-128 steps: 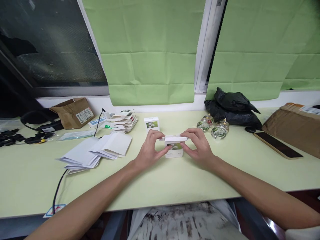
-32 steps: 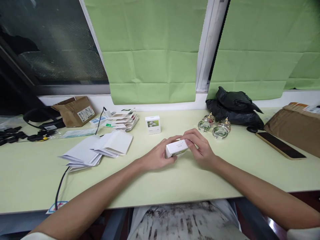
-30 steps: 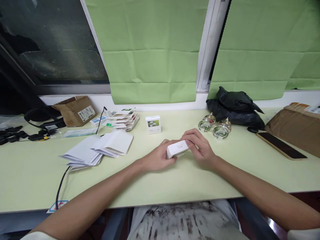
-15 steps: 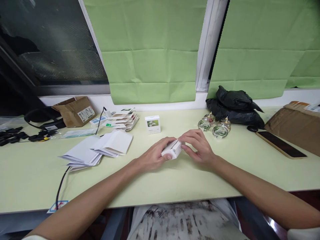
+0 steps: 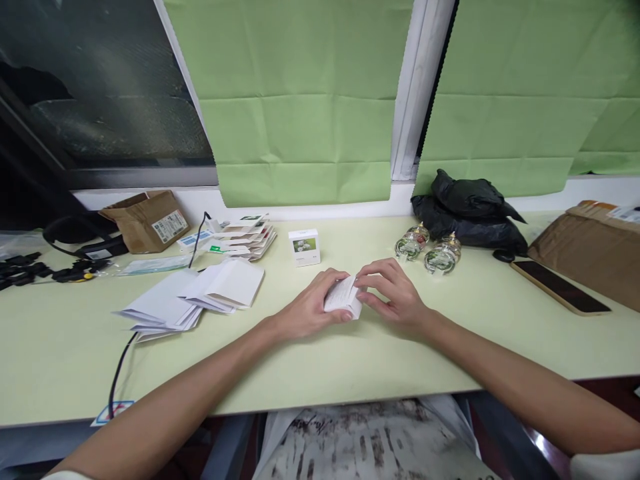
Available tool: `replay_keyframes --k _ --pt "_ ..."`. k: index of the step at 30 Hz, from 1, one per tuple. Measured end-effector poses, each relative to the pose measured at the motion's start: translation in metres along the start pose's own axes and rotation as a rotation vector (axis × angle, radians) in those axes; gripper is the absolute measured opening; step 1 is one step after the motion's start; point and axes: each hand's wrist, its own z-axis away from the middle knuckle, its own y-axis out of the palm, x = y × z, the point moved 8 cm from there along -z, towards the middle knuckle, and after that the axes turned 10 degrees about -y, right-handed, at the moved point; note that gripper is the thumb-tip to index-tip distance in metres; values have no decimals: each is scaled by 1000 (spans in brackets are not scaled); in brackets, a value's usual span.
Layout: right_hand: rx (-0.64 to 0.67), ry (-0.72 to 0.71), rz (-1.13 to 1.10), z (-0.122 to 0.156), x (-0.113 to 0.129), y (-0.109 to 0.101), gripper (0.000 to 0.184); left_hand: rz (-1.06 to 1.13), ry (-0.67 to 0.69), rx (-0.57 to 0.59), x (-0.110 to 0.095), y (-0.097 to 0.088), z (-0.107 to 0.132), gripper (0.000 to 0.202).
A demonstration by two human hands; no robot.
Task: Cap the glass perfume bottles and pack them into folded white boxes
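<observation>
A small white box [image 5: 342,295] with fine print on its upper face is gripped in my left hand [image 5: 311,303], thumb along the near side and fingers over the far side. At the box's right end, the bent fingertips of my right hand [image 5: 393,293] touch its edge. Beyond my hands another small white box [image 5: 305,249], with a green picture on its front, stands upright on the pale green table [image 5: 350,373].
Folded white cartons [image 5: 230,287] lie left, with a stack of flat printed cartons [image 5: 245,239] behind. A brown box [image 5: 148,222] and cable [image 5: 120,367] are farther left. Glass ornaments [image 5: 443,255], black bags [image 5: 470,210], a phone [image 5: 560,288] and a large carton [image 5: 590,247] are right.
The held box has turned in my left hand, so a printed face now shows on top where a slotted side was. My right fingers have shifted slightly at its end.
</observation>
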Motion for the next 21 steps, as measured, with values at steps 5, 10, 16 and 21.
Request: replay_keyframes --k 5,10,16,21 --pt "-37 123 -55 1 -4 -2 25 -8 -7 -18 -1 -2 0 72" --pt "-39 95 -54 1 -2 -1 24 14 -23 -65 0 -4 0 75" --pt "1 67 -43 0 -1 2 37 57 -27 -90 3 -5 -1 72" --pt "37 62 -52 0 -1 6 37 73 -49 -92 5 -4 -1 72"
